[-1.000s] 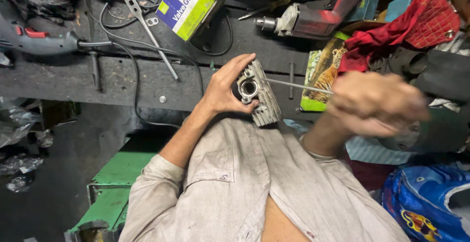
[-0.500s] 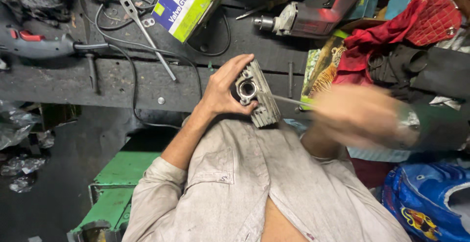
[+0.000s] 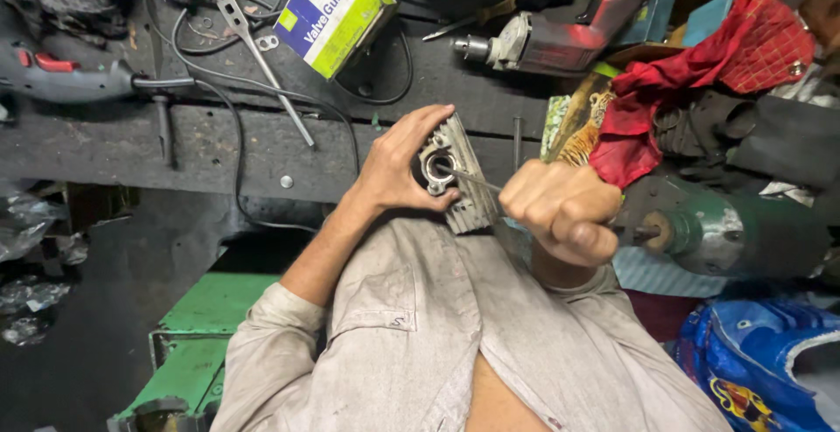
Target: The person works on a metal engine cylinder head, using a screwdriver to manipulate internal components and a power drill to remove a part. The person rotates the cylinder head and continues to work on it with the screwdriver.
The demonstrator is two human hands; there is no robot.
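Left hand (image 3: pixel 398 170) gripping finned metal part (image 3: pixel 459 189) above worktop (image 3: pixel 105 139), right hand (image 3: pixel 564 209) fisted around thin rod (image 3: pixel 468 177) poking into it.

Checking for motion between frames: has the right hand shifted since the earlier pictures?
Yes. The right hand, fisted on a thin metal rod, has pulled in leftward, away from the red cloth and closer to the finned metal part that the left hand grips.

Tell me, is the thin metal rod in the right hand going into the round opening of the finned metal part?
Yes, the thin rod runs from the closed right hand into the round opening of the finned metal part, which the left hand holds.
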